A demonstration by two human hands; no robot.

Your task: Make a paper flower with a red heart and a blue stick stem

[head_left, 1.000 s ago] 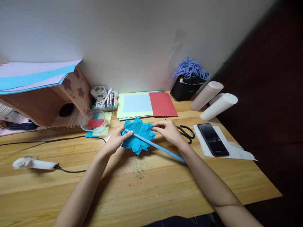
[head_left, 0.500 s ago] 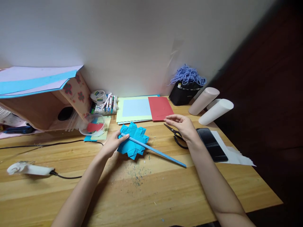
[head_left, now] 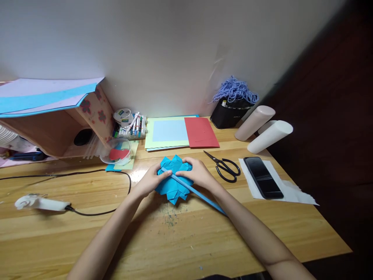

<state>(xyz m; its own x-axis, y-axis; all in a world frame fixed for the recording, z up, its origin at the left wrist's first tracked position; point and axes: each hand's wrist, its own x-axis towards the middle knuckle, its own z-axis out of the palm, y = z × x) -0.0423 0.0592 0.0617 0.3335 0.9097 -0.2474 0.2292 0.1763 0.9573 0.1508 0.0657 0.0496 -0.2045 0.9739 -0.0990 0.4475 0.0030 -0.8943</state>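
Observation:
A blue folded-paper flower (head_left: 174,190) with pointed petals is held just above the table between both hands. Across its face lies a thin blue paper stick (head_left: 204,197), slanting down to the right and passing behind my right forearm. My left hand (head_left: 150,180) grips the flower's left edge, its thumb pressing the stick's upper end against the paper. On the upper right edge, my right hand (head_left: 201,174) is closed over the flower, thumb on top near the stick and fingers partly hidden behind. Black-handled scissors (head_left: 225,167) lie to the right of my right hand.
A phone (head_left: 262,177) rests on white paper at right. Coloured sheets (head_left: 169,130) and a red sheet (head_left: 203,132) lie by the wall. At left are a white glue gun (head_left: 43,203) with its cord, a plastic bowl (head_left: 128,155), markers (head_left: 135,126) and an open box (head_left: 96,112).
My right hand has come left from near the scissors and red sheet and taken hold of the flower. The flower and stick have shifted slightly right and down in view.

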